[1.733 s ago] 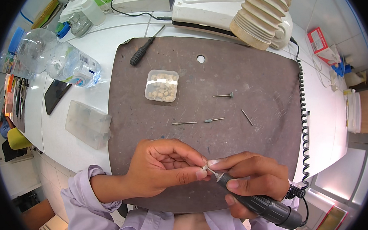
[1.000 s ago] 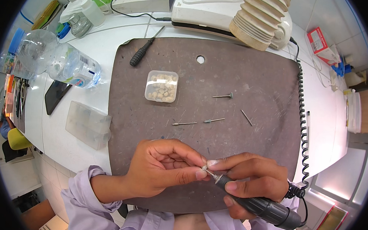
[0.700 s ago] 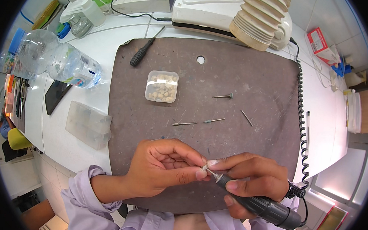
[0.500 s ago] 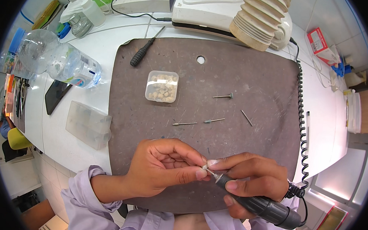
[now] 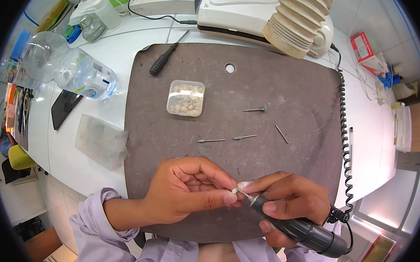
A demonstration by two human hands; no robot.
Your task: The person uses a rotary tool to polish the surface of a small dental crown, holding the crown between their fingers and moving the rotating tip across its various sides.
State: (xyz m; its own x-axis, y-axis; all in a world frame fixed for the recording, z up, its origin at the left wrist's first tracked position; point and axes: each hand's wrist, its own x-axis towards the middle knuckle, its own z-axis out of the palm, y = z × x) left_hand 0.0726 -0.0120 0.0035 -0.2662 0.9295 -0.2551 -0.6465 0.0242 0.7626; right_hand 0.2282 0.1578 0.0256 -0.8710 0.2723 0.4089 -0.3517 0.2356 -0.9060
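Note:
Between thumb and fingertips, my left hand [image 5: 180,191] pinches a small whitish tooth-like piece [image 5: 235,190]. My right hand [image 5: 299,195] is wrapped around a black rotary handpiece [image 5: 304,233], its index finger stretched toward the left fingertips. A thin metal bur [image 5: 244,195] sticks out of the handpiece, its tip at or very near the piece; whether they touch is too small to tell. Beyond my hands, a pointed bur [image 5: 212,141], a grey-tipped bur [image 5: 245,137], a wheel-headed bur [image 5: 255,109] and a plain thin shank [image 5: 281,134] lie on the brown mat [image 5: 306,98].
A clear box [image 5: 186,98] of small beige pieces and a black-handled screwdriver [image 5: 161,62] lie on the mat. Left of it are an open plastic case [image 5: 101,142], a phone [image 5: 65,109] and a plastic bottle [image 5: 82,72]. A ribbed hose [image 5: 296,24] hangs behind; a coiled cord [image 5: 343,138] runs along the right.
My right hand has shifted slightly right with the handpiece, and more of the bur shows. The left hand has barely moved and still pinches the tooth-like piece.

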